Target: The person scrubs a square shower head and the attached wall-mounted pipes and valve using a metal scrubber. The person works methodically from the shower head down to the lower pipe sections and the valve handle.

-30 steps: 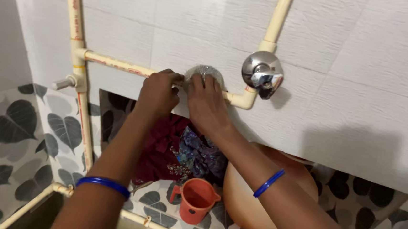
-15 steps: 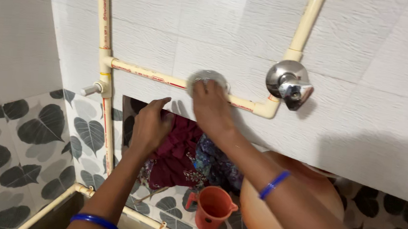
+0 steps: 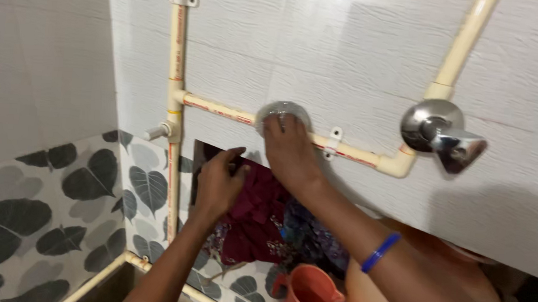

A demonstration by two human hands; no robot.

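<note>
Take the horizontal cream pipe (image 3: pixel 221 111) on the white wall as your landmark. At its left end it joins a vertical pipe (image 3: pixel 176 62), and a small grey tap stub (image 3: pixel 155 132) sticks out just below that joint. Below the vertical pipe and lower still, leaf-patterned tiles (image 3: pixel 84 176) cover the base of the wall.

Your left hand (image 3: pixel 218 182) hangs just below the horizontal pipe, apart from it, fingers loosely bent and empty; it sits in front of a dark red cloth (image 3: pixel 255 216) draped beneath the pipe.

Your right hand (image 3: pixel 291 152) is up against the pipe, fingers pressing a round steel scouring pad (image 3: pixel 282 113) onto the pipe near its middle. Just right of the pad a white clip (image 3: pixel 332 138) fastens the pipe to the wall.

Below the pipe, right of the red cloth, lies a blue patterned cloth (image 3: pixel 313 239), and under both stands an orange mug (image 3: pixel 311 294). An orange tub (image 3: pixel 462 272) shows behind your right forearm, which wears a blue bangle (image 3: pixel 380 252).

At the pipe's right end, past the elbow, a chrome valve handle (image 3: pixel 443 135) projects from the wall.
</note>
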